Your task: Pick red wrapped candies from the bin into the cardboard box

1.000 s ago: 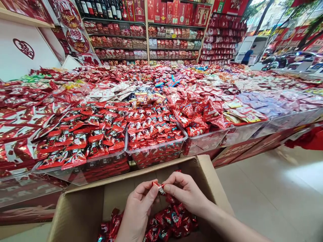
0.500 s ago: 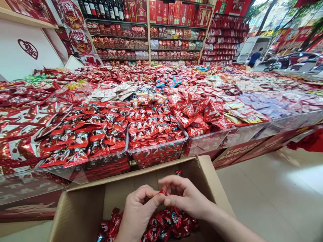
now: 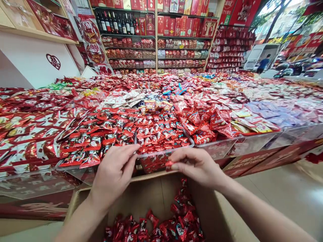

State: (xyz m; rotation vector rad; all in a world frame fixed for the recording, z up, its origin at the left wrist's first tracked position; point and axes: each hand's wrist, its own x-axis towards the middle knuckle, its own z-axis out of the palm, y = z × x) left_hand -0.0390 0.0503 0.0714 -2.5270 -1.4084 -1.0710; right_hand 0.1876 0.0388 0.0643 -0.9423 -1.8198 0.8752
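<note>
A: Pls tell me, what is the biggest thing near the hands?

B: It is the open carton (image 3: pixel 148 191), directly below both hands, w/ loose red candies (image 3: pixel 181 228) at its bottom.

A: And ahead of them?

B: The clear bin (image 3: pixel 166 152), full of similar small candies (image 3: pixel 161 134). Its front wall is just beyond the fingertips, approx. btwn the two hands.

A: How are the hands?

B: The L hand (image 3: pixel 112 168) has a narrow gap btwn thumb and forefinger; I see no candy in it. The R hand (image 3: pixel 202 168) pinches one wrapped candy (image 3: pixel 169 164) btwn thumb and forefinger.

A: So where is this candy exactly?

B: At the R fingertips, to the right of the L hand and well apart from it. Its long axis seems to be sideways, but the fingers cover a part, so I cannot be sure.
</note>
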